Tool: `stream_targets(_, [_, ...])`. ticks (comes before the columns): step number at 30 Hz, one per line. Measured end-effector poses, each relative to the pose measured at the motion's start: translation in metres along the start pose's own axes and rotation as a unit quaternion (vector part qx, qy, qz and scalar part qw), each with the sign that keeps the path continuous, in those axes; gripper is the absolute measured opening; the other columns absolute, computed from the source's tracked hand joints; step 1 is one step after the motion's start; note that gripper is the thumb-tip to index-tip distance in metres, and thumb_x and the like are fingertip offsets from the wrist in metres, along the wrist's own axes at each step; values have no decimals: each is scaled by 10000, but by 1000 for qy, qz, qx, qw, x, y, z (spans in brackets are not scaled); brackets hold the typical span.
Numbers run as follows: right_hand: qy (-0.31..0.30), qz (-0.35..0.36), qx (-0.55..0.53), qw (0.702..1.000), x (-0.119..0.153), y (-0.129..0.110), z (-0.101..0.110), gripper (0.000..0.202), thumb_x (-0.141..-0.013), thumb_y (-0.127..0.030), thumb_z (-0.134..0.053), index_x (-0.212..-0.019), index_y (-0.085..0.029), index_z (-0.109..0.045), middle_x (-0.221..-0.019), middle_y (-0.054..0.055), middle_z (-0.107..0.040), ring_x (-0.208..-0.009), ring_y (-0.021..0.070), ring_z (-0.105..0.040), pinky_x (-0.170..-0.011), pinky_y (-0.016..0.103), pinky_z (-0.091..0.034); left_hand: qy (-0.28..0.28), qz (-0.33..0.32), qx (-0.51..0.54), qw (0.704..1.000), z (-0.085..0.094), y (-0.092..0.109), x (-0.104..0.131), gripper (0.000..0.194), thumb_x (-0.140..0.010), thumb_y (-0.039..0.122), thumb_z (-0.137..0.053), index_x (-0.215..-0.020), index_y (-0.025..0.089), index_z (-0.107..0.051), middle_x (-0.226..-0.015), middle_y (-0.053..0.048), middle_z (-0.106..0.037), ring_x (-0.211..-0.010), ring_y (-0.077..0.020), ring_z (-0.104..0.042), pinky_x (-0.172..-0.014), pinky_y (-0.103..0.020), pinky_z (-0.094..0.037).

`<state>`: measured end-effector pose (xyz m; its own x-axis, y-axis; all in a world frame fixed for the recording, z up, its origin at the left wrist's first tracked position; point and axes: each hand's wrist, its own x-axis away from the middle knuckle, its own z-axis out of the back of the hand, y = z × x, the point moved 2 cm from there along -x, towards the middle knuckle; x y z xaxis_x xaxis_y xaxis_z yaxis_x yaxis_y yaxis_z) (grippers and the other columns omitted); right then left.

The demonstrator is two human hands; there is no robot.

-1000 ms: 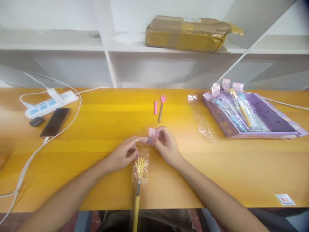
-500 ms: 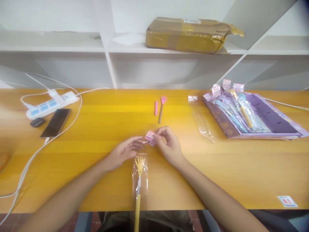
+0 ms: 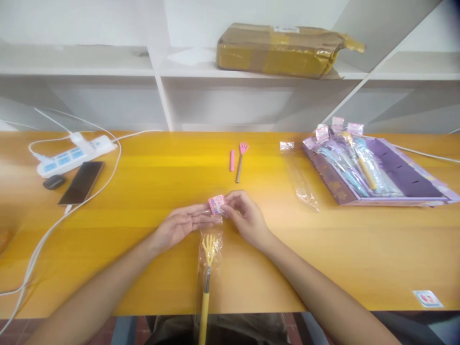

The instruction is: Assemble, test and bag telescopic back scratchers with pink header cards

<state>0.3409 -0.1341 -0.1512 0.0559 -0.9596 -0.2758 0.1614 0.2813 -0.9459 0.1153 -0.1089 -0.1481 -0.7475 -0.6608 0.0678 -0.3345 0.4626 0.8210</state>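
Observation:
A yellow hand-shaped back scratcher point(image 3: 206, 292) lies in a clear plastic sleeve point(image 3: 220, 244), its handle reaching past the table's front edge. At the sleeve's top is a pink card label point(image 3: 216, 204). My right hand point(image 3: 249, 219) pinches the label's right side between thumb and fingers. My left hand point(image 3: 178, 226) is spread, palm up, with its fingertips under or against the label and sleeve top. Beyond the hands lie a pink scratcher head on a metal rod point(image 3: 239, 165) and a short pink tube point(image 3: 232, 160).
An empty clear sleeve point(image 3: 300, 179) lies right of centre. A purple box point(image 3: 413, 167) at the right holds bagged scratchers. A power strip point(image 3: 75, 155), phone point(image 3: 82, 183) and white cables are at the left. A taped parcel point(image 3: 276, 51) rests on the shelf; a small card point(image 3: 427, 299) lies front right.
The pink label has shifted slightly left and now faces up flatter. My left hand's fingers have straightened under it, and the sleeved scratcher has moved a little.

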Motion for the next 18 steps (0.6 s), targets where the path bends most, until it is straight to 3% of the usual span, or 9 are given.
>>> stream_targets(4, [-8,42,83,996,-1,-7,3,97,-1051,-289,-601,-1101,-234,-663,-872,15,-653,-715,144,-586,-690,305,-505,4,12,10,1000,1,-3,-1,579,-950,372,-607,-1463,106,-637,-1440,-224,-672,-1326,-391,-645,-1198,-586,-376])
stream_targets(10, [-24,111,141,984,-1,-16,1,183,-1055,-235,-587,-1129,-253,-753,-955,55,-687,-780,159,-628,-679,301,-524,-32,37,61,997,-7,-1,-2,756,-1000,661,-429,-1466,96,-617,-1489,-253,-614,-1384,-416,-581,-1187,-628,-388])
stream_targets(14, [-29,112,160,980,0,-14,0,219,-1059,-234,-578,-1177,-264,-761,-957,62,-688,-792,167,-637,-676,306,-535,-42,53,61,996,-10,0,-3,806,-986,709,-418,-1465,91,-611,-1478,-261,-614,-1387,-418,-573,-1190,-610,-391])
stream_targets(18, [-51,123,149,980,0,-11,0,249,-1069,-194,-539,-1198,-267,-739,-1046,70,-686,-939,184,-670,-812,332,-574,-35,60,68,995,-8,-1,-3,809,-997,713,-418,-1486,93,-593,-1469,-262,-619,-1386,-418,-574,-1192,-615,-382])
